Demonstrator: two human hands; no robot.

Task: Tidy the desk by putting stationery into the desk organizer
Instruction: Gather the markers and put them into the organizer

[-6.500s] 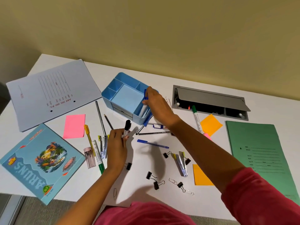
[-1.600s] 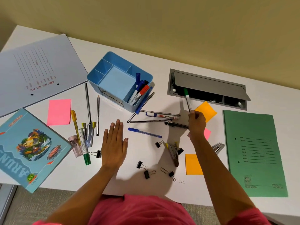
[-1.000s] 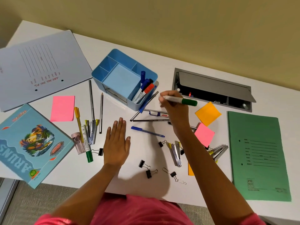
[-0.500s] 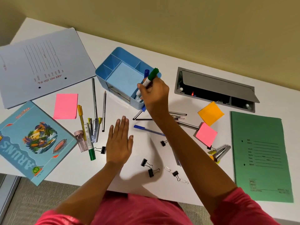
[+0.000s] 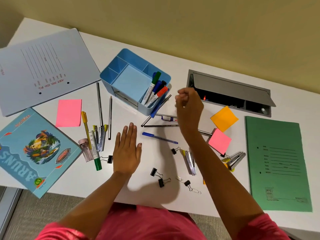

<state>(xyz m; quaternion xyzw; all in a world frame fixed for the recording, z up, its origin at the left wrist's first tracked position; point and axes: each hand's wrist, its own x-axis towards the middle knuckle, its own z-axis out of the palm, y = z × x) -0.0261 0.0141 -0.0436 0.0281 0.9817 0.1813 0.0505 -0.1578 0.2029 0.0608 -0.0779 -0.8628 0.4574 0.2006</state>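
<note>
Nearest you, binder clips (image 5: pixel 161 181) are lying loose on the desk (image 5: pixel 155 156). Your left hand (image 5: pixel 127 150) is resting flat, fingers straight. Further out, your right hand (image 5: pixel 188 108) is hovering, fingers curled, holding nothing. Beyond it, the green marker (image 5: pixel 153 84) is standing in the right compartment of the desk organizer (image 5: pixel 131 82).

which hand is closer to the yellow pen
Left. The left hand lies flat on the desk, just right of the yellow pen; the right hand hangs curled farther right, past the blue organizer.
</note>
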